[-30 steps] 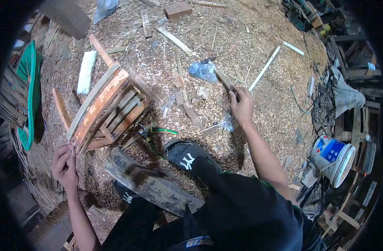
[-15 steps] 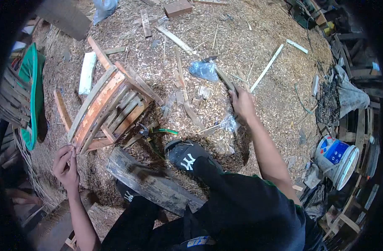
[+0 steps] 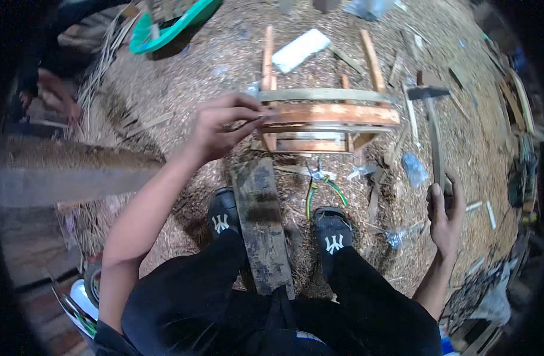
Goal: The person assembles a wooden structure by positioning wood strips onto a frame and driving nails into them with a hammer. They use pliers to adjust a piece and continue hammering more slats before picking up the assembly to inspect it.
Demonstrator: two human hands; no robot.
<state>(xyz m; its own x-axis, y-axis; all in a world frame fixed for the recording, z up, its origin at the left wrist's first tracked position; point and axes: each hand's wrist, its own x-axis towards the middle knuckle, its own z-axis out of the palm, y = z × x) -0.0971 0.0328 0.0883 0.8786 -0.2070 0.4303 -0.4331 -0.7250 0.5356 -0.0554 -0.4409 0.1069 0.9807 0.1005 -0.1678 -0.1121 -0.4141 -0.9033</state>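
A small wooden chair frame (image 3: 334, 114) with curved rails and upright legs lies on the ground ahead of me. At its left end, my left hand (image 3: 227, 127) has thumb and fingers pinched together against the orange-brown rail. Whatever small thing is in that pinch is too small to make out. Off to the right, my right hand (image 3: 446, 222) is wrapped round the lower handle of a hammer (image 3: 435, 133), which stands head up, apart from the frame. Pliers (image 3: 320, 177) with green and yellow grips lie on the shavings below the frame.
A thick worn plank (image 3: 261, 228) lies between my shoes. Wood shavings cover the ground, with a white block (image 3: 301, 51), a blue plastic bag (image 3: 414, 170) and loose strips about. A green curved object (image 3: 174, 26) is at upper left; another person's hand (image 3: 58, 95) shows at far left.
My view has swung left, so the frame now sits near the middle. The hammer has been raised upright with its head showing. My left hand stays at the rail's end.
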